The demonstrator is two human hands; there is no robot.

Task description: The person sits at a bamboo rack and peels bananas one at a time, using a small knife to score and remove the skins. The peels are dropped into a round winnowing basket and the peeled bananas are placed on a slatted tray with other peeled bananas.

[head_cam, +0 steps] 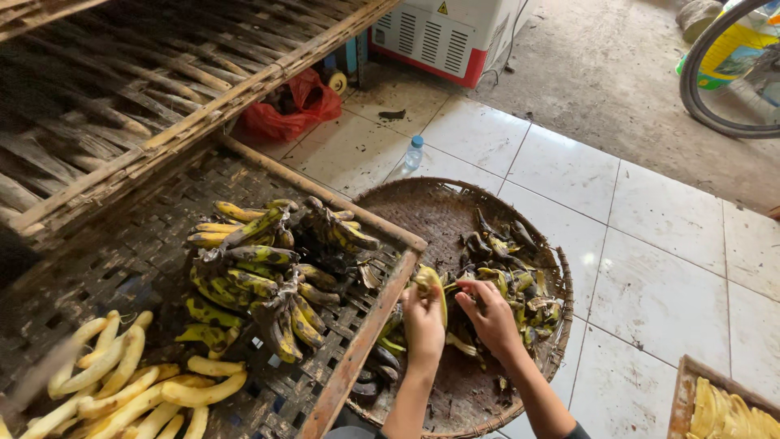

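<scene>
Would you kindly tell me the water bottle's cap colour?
Blue, on the water bottle, seen in the head view.

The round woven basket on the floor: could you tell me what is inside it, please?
Inside the round woven basket lie blackened banana peels. The left hand holds a banana over it; the right hand hides whatever lies beneath.

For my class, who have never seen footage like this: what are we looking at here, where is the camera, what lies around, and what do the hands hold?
There is one picture, taken by a camera worn on a person's head, looking down at their own bare hands. The left hand holds a banana with yellow-green, blackened skin, and the right hand pinches its peel. Below them sits a round woven basket holding a heap of peels. To the left, a woven bamboo tray carries unpeeled bunches and pale peeled bananas. A small plastic bottle stands on the tiled floor.
</scene>
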